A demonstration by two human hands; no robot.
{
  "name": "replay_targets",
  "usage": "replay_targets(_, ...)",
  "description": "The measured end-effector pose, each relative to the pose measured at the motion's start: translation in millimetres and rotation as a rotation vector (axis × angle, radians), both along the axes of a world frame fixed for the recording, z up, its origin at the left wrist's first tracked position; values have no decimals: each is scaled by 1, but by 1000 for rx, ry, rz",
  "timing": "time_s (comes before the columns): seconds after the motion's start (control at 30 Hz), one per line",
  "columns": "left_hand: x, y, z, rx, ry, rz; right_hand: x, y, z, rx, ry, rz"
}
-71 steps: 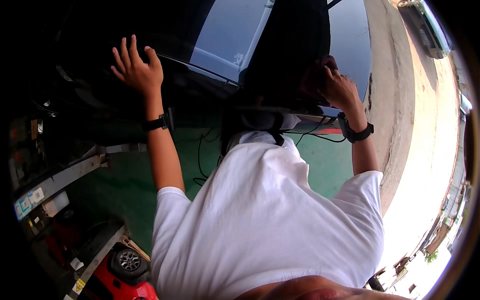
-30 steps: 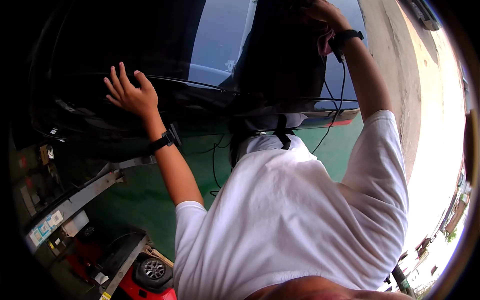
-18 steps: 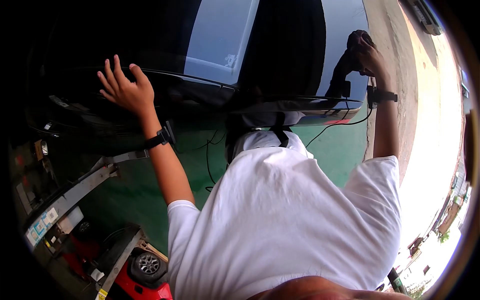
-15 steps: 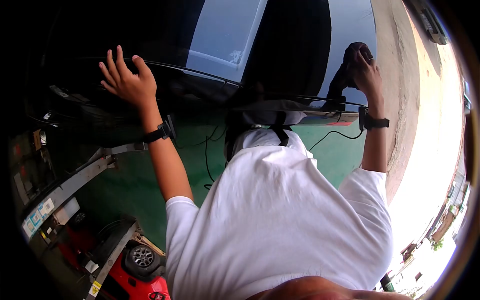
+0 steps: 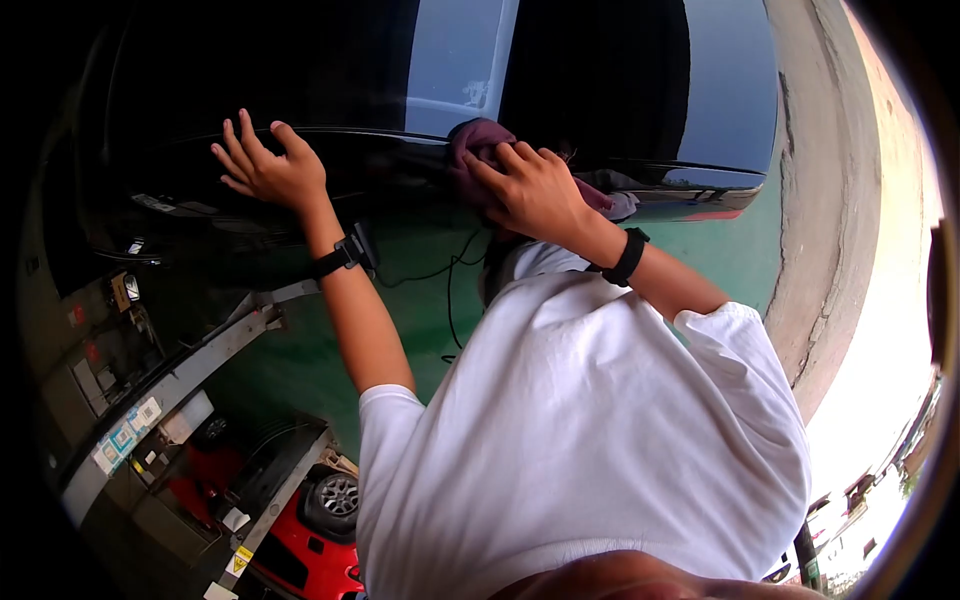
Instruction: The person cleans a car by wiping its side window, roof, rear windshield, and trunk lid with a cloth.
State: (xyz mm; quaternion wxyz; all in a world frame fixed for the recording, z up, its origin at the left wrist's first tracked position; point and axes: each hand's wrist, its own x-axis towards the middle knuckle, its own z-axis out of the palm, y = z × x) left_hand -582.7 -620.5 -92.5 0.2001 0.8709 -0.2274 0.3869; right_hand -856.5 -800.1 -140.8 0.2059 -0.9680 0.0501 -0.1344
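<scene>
A glossy black car lies in front of me, its dark surface reflecting pale blue patches. My right hand is closed on a maroon cloth, bunched against the edge of the car near the middle. Off to the left, my left hand is open with its fingers spread; it holds nothing and is close to the dark bodywork. Whether its palm touches the car I cannot tell. Each wrist wears a black strap.
A thin black cable hangs over the green floor. At lower left are a metal lift beam with stickers and a red car with a visible wheel. Cracked concrete ground runs along the right.
My right hand has swept the cloth leftward along the car, from its right end to the middle. My left hand stays spread, with the view shifted slightly.
</scene>
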Motion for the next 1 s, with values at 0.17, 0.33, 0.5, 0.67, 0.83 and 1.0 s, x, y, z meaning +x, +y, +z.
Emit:
replay_targets(0.17,0,-1,0,-23,7,13,-41,-18,-6,-34,-14,-101)
replay_targets(0.33,3,2,-4,-27,-5,-26,-115,-58,-6,-103,104,-422)
replay_targets(0.5,1,3,-7,-29,-28,-44,-182,-105,-22,-50,182,-875)
replay_targets(0.67,-11,9,-12,36,-26,-139,-168,-93,-27,-58,204,-890)
replay_targets(0.83,-75,27,-42,39,312,-468,-81,-10,-15,-95,248,-546)
replay_targets(1.0,-162,83,-75,123,511,-755,0,75,8,-21,338,-255)
